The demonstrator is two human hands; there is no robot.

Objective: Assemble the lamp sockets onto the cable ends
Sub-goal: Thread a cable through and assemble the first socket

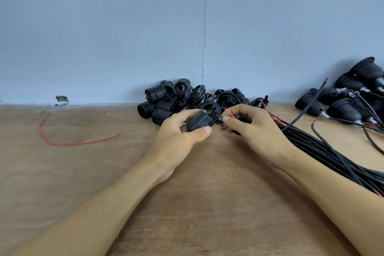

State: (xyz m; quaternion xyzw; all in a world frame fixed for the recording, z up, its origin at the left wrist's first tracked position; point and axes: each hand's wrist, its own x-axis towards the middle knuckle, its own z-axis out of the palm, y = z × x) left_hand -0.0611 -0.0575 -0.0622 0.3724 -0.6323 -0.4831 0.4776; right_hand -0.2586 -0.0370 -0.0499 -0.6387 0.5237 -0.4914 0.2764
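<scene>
My left hand point(178, 129) grips a black ribbed lamp socket point(200, 122) just above the wooden table, its open end turned to the right. My right hand point(249, 127) pinches a thin red wire point(229, 112) at the end of a black cable, the wire tip held close to the socket's end. That cable runs back into a thick bundle of black cables point(324, 151) lying under my right forearm. The contact point between wire and socket is partly hidden by my fingers.
A pile of loose black sockets and rings point(176, 100) lies against the blue wall behind my hands. Finished sockets on cables point(353, 97) are heaped at the far right. A loose red wire point(68, 143) curls on the table point(83, 172) at left, near a metal bracket point(62, 101).
</scene>
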